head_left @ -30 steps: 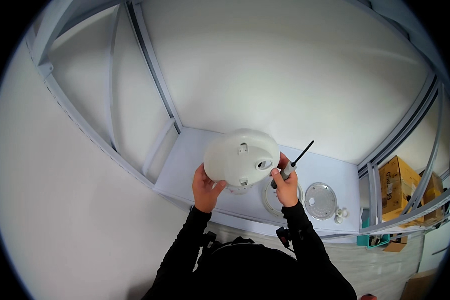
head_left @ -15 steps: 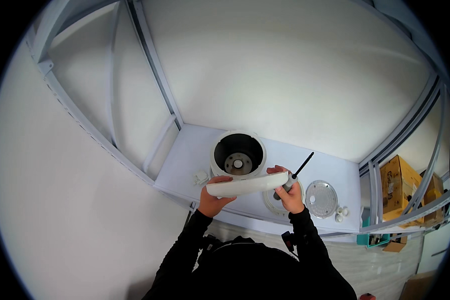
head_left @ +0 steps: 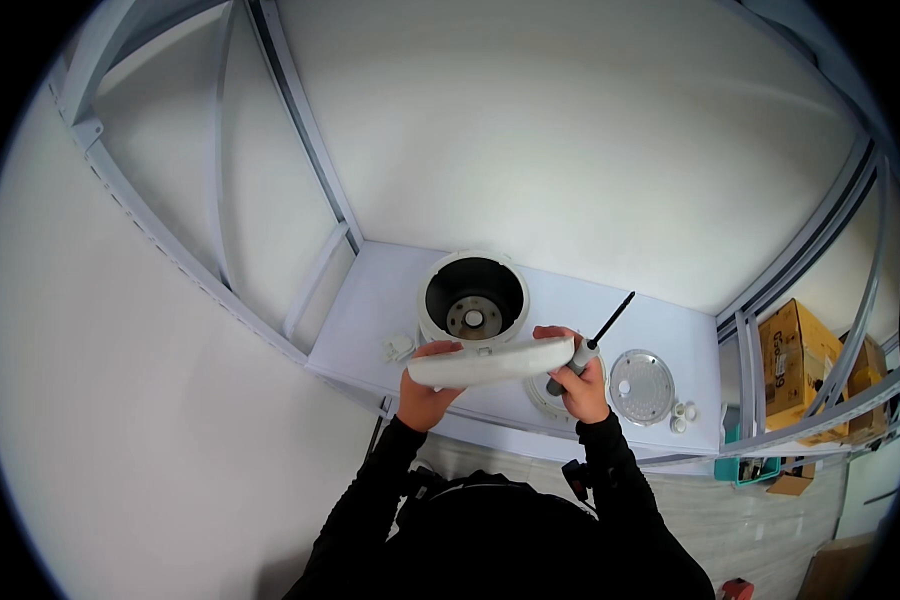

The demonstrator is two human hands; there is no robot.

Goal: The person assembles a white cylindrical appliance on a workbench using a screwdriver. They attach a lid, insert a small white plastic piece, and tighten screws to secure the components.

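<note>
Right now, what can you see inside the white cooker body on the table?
The cooker body is open and dark inside. At its bottom lies a round metal plate with a pale centre. The lid, held in both hands, covers its near rim.

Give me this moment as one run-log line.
left hand: holds white lid | right hand: holds lid and screwdriver | cooker body: open on table | round inner plate: right
</note>
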